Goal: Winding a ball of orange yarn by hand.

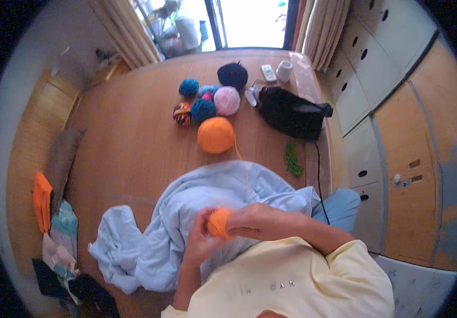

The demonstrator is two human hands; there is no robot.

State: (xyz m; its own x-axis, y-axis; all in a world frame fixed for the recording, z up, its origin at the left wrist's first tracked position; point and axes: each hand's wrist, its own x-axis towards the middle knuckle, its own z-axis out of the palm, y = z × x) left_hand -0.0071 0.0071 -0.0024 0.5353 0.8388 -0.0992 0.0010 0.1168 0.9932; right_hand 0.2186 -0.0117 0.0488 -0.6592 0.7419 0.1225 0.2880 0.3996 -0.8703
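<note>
My left hand (201,234) is closed around the left side of a small ball of orange yarn (218,223). My right hand (248,220) lies against the ball's right side, its fingers blurred and partly hidden, so its hold is unclear. A strand of orange yarn (246,175) runs from a larger orange yarn ball (215,135) over a pale blue quilt (196,190) towards my hands. Behind the larger ball sit several other yarn balls, among them a pink one (227,101), a teal one (203,110), a multicoloured one (182,114) and a dark navy one (232,75).
On the wooden surface (133,119), to the right, lie a black cloth bag (292,113), a green tangle of yarn (293,160), a white remote control (268,73) and a white cup (284,71). A black cable (320,171) runs down beside the quilt. Cabinets line the right side.
</note>
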